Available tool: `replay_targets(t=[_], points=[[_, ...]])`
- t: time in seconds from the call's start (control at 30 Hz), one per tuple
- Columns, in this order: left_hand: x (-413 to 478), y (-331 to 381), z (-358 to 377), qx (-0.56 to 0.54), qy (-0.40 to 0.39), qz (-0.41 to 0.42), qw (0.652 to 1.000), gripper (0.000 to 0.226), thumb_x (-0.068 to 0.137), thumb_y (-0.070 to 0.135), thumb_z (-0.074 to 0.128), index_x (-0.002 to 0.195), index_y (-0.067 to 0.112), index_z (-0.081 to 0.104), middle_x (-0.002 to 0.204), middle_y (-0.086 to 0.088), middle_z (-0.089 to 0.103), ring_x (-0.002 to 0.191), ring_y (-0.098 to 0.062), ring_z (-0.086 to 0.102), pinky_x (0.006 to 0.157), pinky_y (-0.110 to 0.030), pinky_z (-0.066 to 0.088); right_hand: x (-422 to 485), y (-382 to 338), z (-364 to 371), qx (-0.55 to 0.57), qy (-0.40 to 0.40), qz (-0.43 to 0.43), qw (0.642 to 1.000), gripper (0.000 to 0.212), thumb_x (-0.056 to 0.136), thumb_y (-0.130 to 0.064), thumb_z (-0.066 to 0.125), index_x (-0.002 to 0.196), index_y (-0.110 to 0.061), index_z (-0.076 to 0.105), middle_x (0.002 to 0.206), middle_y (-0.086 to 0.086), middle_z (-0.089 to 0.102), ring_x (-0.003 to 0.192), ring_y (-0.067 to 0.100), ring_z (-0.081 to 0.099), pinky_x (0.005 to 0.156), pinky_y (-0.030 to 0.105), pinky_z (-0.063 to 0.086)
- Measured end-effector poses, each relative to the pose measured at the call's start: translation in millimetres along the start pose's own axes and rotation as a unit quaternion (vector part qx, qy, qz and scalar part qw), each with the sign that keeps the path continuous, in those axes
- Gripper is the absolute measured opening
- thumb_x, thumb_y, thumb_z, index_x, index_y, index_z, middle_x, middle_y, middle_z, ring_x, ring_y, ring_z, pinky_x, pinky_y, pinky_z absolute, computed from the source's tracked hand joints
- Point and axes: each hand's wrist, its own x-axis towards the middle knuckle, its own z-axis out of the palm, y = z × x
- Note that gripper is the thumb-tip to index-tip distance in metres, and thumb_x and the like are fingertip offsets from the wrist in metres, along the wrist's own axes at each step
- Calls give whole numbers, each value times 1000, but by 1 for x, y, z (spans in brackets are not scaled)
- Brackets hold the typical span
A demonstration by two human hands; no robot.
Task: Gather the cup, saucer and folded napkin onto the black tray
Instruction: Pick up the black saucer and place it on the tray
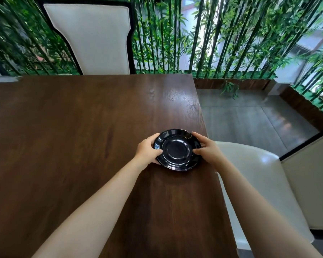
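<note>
The left hand [147, 148] and right hand [206, 148] are gripping opposite rims of the saucer [177, 149], thumbs lying over its edge. The saucer, round, glossy and black with a sunken centre, is sitting between them near the right edge of the dark, grained wooden bench [73, 127].

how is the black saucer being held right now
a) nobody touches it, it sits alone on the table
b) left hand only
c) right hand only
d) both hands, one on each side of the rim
d: the left hand grips the saucer at its left rim and the right hand at its right rim, near the right edge of the table.
</note>
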Motion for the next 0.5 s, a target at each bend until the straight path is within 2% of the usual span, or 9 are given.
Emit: replay_targets(t=[0.13, 0.27, 0.4, 0.5], points=[[-12, 5, -4, -15, -4, -14, 1000, 68, 82, -9, 59, 139, 24, 42, 134, -6, 49, 95, -22, 55, 47, -28, 58, -11, -5, 7, 7, 13, 4, 1000, 71, 76, 21, 53, 139, -12, 44, 128, 13, 59, 104, 17, 57, 82, 21, 47], [-28, 17, -13, -21, -4, -11, 1000, 68, 82, -10, 59, 138, 24, 43, 133, -6, 49, 95, -24, 55, 48, -29, 58, -27, -17, 8, 5, 20, 0, 1000, 72, 76, 20, 53, 138, -14, 45, 127, 11, 59, 108, 22, 59, 89, 32, 50], [-49, 37, -30, -34, -1, 4, 999, 68, 81, -12, 59, 139, 21, 43, 133, -8, 50, 96, -26, 55, 49, -32, 59, -46, -46, 5, -28, 26, -27, 999, 71, 73, 18, 55, 134, -18, 51, 115, 1, 61, 102, 17, 59, 88, 28, 48], [-66, 54, -48, -41, 2, 23, 999, 67, 81, -12, 58, 139, 20, 43, 133, -7, 51, 101, -29, 56, 60, -44, 60, -60, -75, 6, -43, 27, -44, 998, 71, 72, 15, 57, 134, -19, 51, 115, -3, 61, 105, 17, 58, 96, 32, 47]])
